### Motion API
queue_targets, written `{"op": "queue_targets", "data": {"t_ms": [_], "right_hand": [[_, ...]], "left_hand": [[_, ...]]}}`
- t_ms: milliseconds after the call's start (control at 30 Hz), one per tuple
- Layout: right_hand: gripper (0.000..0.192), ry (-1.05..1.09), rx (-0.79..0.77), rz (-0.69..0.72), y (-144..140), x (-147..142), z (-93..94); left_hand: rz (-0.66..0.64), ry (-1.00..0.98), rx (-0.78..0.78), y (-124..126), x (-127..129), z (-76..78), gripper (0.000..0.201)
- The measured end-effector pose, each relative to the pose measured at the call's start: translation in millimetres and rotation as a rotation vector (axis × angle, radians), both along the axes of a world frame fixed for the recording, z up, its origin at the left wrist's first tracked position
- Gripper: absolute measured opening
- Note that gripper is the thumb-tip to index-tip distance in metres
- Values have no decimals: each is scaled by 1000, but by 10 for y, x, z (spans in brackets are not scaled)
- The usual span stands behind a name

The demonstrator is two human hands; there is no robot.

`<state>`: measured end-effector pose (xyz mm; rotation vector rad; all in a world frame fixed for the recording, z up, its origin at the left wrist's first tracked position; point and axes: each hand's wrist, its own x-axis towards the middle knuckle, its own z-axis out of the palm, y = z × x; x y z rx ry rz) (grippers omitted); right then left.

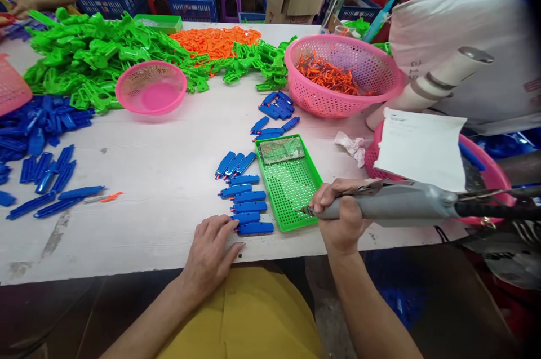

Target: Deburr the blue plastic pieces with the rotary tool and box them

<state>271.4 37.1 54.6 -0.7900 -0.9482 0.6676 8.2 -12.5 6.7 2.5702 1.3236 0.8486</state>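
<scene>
My right hand (340, 215) is wrapped round a grey electric screwdriver (393, 201), its bit pointing left over the near end of a green mesh tray (289, 195). A patterned flat block (281, 150) lies at the tray's far end. My left hand (213, 246) rests at the table's front edge with its fingers spread. Its fingertips touch or nearly touch the nearest blue plastic pieces (256, 228). Those lie in a column left of the tray, several with small orange bits at their left ends. More blue pieces (276, 105) lie beyond the tray.
Green plastic parts (101, 52) and orange parts (217, 40) are heaped at the back. Loose blue parts (40, 128) lie at left. A small pink basket (151, 88) stands mid-table; a larger pink basket (344, 77) holds orange pieces. Crumpled tissue (351, 146) and paper (420, 147) lie right.
</scene>
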Motion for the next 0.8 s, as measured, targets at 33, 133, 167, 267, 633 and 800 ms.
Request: {"op": "queue_targets", "data": {"t_ms": [33, 133, 167, 267, 633, 800], "right_hand": [[13, -1, -1, 4, 3, -2, -4], [10, -24, 1, 8, 1, -11, 1], [10, -34, 1, 5, -2, -15, 5], [10, -59, -4, -16, -9, -32, 19], [15, -77, -1, -24, -29, -26, 153], [18, -29, 14, 135, -198, -109, 321]], "left_hand": [[5, -6, -4, -2, -2, -4, 30], [16, 5, 15, 12, 25, -12, 25], [17, 15, 25, 19, 40, -13, 25], [15, 27, 58, 36, 78, -13, 24], [37, -1, 81, -89, -24, 33, 20], [7, -7, -41, -151, -67, 37, 20]]}}
